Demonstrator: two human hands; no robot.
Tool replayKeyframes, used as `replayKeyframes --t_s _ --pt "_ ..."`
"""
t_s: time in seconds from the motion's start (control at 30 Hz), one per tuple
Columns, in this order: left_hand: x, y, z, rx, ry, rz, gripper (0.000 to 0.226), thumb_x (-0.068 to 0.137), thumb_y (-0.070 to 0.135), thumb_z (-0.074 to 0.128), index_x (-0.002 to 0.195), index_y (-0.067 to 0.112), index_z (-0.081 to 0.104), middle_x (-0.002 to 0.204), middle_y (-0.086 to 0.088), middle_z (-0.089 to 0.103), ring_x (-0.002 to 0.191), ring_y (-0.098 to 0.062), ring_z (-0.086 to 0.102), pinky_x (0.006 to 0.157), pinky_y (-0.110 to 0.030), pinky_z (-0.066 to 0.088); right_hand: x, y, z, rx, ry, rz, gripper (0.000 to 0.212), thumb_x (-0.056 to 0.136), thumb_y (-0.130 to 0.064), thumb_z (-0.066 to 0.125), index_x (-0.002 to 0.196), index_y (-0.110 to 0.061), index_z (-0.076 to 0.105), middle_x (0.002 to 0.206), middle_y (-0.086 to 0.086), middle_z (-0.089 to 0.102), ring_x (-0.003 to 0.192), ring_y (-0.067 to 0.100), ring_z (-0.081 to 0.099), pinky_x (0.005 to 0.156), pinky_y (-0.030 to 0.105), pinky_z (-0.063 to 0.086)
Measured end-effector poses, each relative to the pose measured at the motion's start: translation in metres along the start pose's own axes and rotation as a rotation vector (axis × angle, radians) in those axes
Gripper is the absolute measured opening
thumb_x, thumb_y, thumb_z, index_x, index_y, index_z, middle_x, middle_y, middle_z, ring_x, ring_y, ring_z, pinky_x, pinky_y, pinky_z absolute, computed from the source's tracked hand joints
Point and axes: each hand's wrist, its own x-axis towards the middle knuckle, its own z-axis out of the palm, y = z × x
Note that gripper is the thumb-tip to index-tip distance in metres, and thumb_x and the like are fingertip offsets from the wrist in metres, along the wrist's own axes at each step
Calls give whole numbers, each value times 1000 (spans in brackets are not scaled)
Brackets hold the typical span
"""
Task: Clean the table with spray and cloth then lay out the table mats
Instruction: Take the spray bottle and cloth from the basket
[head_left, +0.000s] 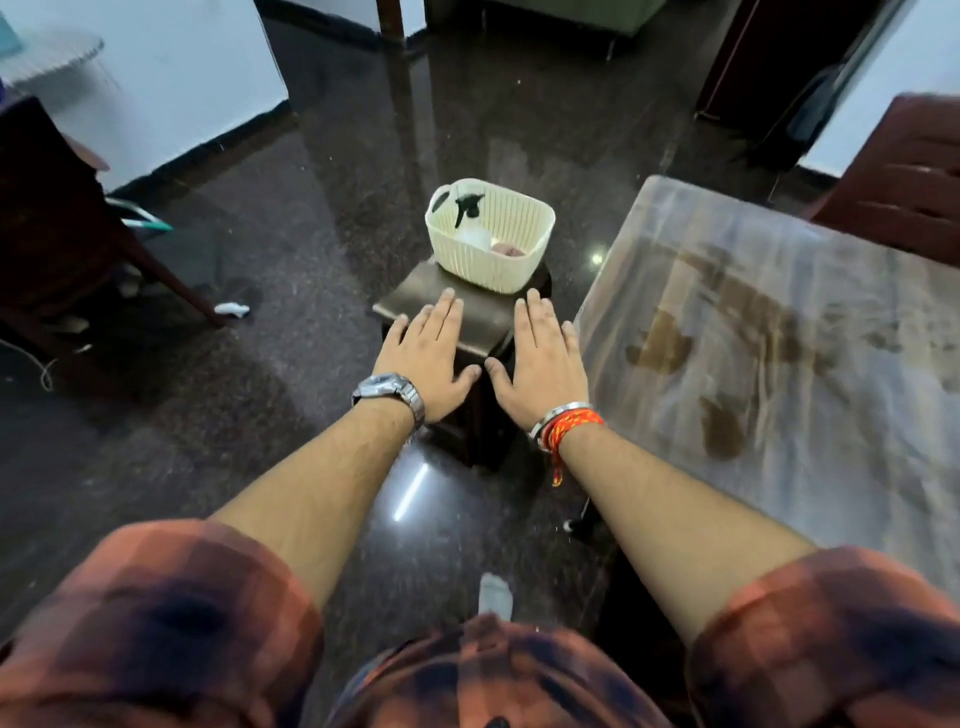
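Note:
A cream slatted basket (511, 270) stands on a dark square stool (415, 301) ahead of me. Inside it lies a spray bottle with a black trigger head (469, 205) and a pinkish cloth (508, 250). My left hand (428, 358), with a metal watch on the wrist, and my right hand (540, 358), with a bangle and red thread, are stretched out flat, palms down, fingers apart, over the stool's near edge and holding nothing. The table (779, 322) at the right has a clear cover with brown stains. No table mats are visible.
A dark wooden chair (904, 176) stands behind the table at the far right. Another dark chair (67, 234) is at the left. A small white scrap (232, 309) lies on the glossy dark floor. Open floor lies left of the stool.

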Motion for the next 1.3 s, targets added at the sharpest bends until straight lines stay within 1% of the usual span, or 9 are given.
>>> replayKeyframes --t_s 0.07,0.3,0.47,0.63,0.87,1.0,1.1,1.23,1.3 --pt "32 -15 1 -32 23 -24 86 92 56 42 156 12 6 165 -4 1 149 -21 15 120 -43 13 38 -2 8 7 9 7 80 89 -44 49 151 -7 15 160 9 10 146 23 11 118 44 13" --pt "128 -82 28 -120 -93 -31 87 92 55 44 156 13 3 165 -3 -1 149 -19 12 120 -43 10 129 -14 55 11 -87 107 80 89 -44 50 151 -8 15 160 9 10 146 24 11 118 45 15" --pt "202 -139 30 -132 -188 78 90 92 55 47 156 13 -1 165 -3 -2 149 -20 12 120 -43 10 194 -20 77 -4 -153 227 76 91 -44 47 151 -11 12 160 9 6 146 25 8 118 44 14" --pt "268 -181 25 -86 -212 190 84 94 48 46 156 11 2 164 -4 2 149 -20 14 120 -45 13 252 -42 90 9 -112 333 76 92 -46 45 151 -10 14 160 9 6 146 25 9 118 44 15" --pt "341 -187 40 -177 -268 266 79 96 36 49 155 9 5 164 -8 8 147 -25 21 118 -44 18 308 -44 116 -2 -181 388 75 92 -46 44 151 -9 15 160 8 6 147 25 8 118 43 13" --pt "379 -188 57 -233 -355 247 83 94 31 54 155 9 3 164 -7 6 142 -33 30 116 -45 25 346 -27 129 42 -198 421 72 92 -43 45 151 -10 19 160 8 7 146 26 9 118 43 12" --pt "412 -187 71 -293 -429 197 86 92 23 58 155 9 1 164 -6 2 138 -35 38 112 -44 32 376 -8 142 89 -184 456 71 92 -41 46 151 -10 19 160 8 8 146 26 10 118 42 13" --pt "457 -175 95 -450 -563 99 92 91 14 62 155 5 -3 163 -12 3 148 -28 18 120 -34 17 406 30 167 226 -262 536 70 92 -40 49 149 -10 23 160 8 5 145 27 15 117 41 20" --pt "478 -168 107 -501 -557 49 92 89 17 66 154 3 3 162 -14 12 148 -27 18 120 -30 16 421 46 181 324 -327 606 69 92 -37 50 149 -10 23 161 6 0 144 28 21 116 37 24"
